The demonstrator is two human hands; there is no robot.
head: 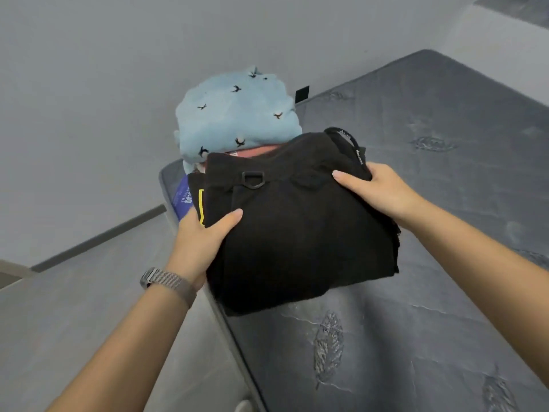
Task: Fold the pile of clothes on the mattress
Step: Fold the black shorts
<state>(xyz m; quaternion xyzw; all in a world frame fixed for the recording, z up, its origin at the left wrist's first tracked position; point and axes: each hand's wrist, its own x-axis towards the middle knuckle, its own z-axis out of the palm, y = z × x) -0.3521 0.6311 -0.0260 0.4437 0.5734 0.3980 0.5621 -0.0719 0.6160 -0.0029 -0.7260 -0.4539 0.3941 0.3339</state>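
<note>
Currently: grey mattress, leaf-quilted, lies under and right of both hands. Folded black garment, thick and squarish with a D-ring near its top edge, sits between the hands at the mattress's left edge. Beyond the hands, a crumpled light-blue garment with small bird print tops the pile. Left hand grips the black garment's left side, thumb on top; right hand grips its upper right corner.
</note>
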